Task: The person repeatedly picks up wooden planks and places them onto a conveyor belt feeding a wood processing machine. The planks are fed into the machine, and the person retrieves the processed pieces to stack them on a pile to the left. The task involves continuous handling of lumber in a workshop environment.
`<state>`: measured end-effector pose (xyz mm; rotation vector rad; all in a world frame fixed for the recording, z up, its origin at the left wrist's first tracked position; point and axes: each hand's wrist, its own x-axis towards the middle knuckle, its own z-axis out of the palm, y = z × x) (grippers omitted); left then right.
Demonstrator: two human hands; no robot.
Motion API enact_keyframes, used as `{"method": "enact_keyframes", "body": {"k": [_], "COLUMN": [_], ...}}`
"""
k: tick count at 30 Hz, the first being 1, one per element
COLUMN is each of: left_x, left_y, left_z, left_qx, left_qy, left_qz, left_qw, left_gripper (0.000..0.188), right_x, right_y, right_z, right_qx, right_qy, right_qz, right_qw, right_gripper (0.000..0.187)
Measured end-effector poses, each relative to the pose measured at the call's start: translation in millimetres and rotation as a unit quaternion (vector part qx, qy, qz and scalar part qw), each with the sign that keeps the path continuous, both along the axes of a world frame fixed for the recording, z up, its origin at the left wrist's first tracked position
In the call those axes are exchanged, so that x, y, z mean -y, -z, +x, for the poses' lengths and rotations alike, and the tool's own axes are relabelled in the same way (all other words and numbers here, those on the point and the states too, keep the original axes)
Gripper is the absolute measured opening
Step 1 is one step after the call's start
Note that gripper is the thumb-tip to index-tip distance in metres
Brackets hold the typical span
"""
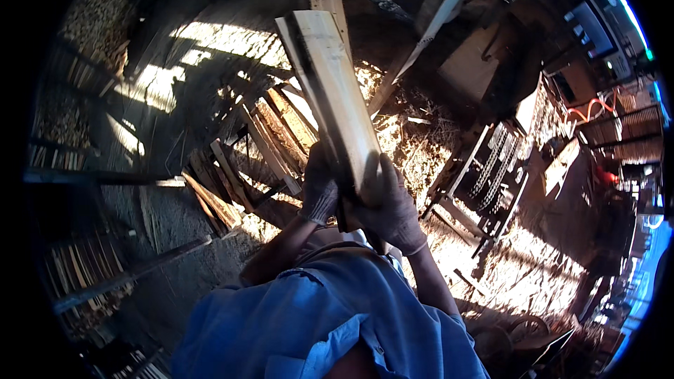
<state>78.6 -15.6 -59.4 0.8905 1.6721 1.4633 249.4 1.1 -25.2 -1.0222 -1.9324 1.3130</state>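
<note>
Both my hands wear gloves and grip one long wooden board point(335, 84), which points away from me and leans a little to the left. My right hand point(388, 207) wraps the near right end, its thumb lying along the edge. On the left side, my left hand point(320, 182) closes round the board's shaded edge; most of its fingers are in shadow. Past the far end, a second piece of wood point(331, 6) shows behind the board; whether I hold it too, I cannot tell. Several rough planks point(279, 133) lie beyond my left hand.
A metal frame with chains point(495, 168) stands to the right. A slanting post point(439, 21) rises ahead on the right. Sawdust and shavings point(449, 253) cover sunlit ground. Stacked wood point(98, 21) fills the far left, and a beam point(133, 277) crosses the near left.
</note>
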Motion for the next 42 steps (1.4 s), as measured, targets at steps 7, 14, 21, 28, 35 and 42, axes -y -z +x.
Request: {"method": "enact_keyframes", "body": {"k": [7, 14, 21, 28, 35, 42], "left_x": [2, -6, -7, 33, 87, 140], "left_y": [2, -2, -4, 61, 98, 127], "left_z": [-13, -43, -49, -84, -80, -55], "left_qx": [-0.066, -0.119, -0.023, 0.040, 0.060, 0.019], "left_qy": [0.033, 0.046, 0.085, 0.050, -0.057, -0.162], "left_qz": [-0.002, 0.068, 0.041, -0.005, -0.093, -0.142], "left_qw": [0.997, 0.989, 0.995, 0.998, 0.992, 0.976], "left_gripper": [0.025, 0.026, 0.034, 0.032, 0.051, 0.036], "right_x": [0, -4, -15, -61, -209, -439], "right_y": [-23, -57, -107, -176, -220, -197], "right_z": [-6, 2, 78, 223, 341, 349], "right_qx": [0.104, 0.186, 0.330, 0.451, 0.521, 0.692], "right_qy": [0.115, 0.162, 0.143, 0.061, -0.026, -0.081], "right_qz": [-0.114, 0.009, 0.214, 0.457, 0.414, 0.281], "right_qw": [0.981, 0.969, 0.908, 0.764, 0.746, 0.661], "right_gripper": [0.038, 0.044, 0.031, 0.018, 0.020, 0.032]}}
